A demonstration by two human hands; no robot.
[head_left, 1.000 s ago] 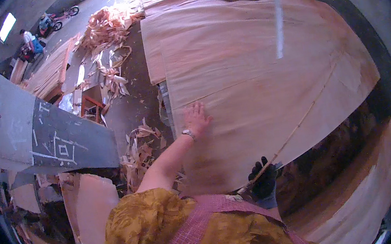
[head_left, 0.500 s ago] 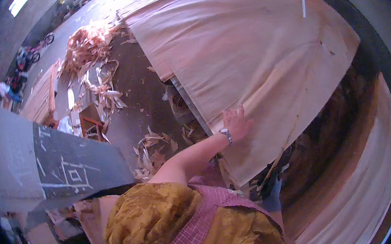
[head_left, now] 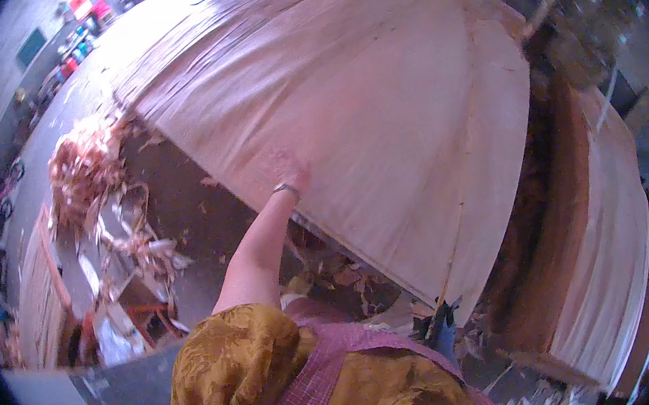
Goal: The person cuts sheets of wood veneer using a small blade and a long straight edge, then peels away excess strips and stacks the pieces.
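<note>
A large stack of thin pale wood veneer sheets (head_left: 380,132) spreads out before me, its top sheet creased toward the far left. My left hand (head_left: 289,170), bare with a watch at the wrist, reaches over the stack's left edge. Its fingers are stretched out on the top sheet, slightly blurred. Close to my body at the near corner, my right hand (head_left: 439,319) seems to be in a dark glove below a blue sleeve. It is closed round a thin stick (head_left: 451,260), which points away over the veneer. My right fingers are not clearly visible.
Another veneer stack (head_left: 598,251) stands to the right, across a dark gap. Left lie a heap of veneer scraps (head_left: 88,161), a low wood stack (head_left: 37,295) and an orange frame (head_left: 154,322). A grey panel (head_left: 122,393) is near lower left. Scraps litter the floor.
My view has swung right, so the stack sits further left and the right-hand stack shows more. My left hand remains on the top sheet, its arm reaching farther forward. The stick stays in my right hand.
</note>
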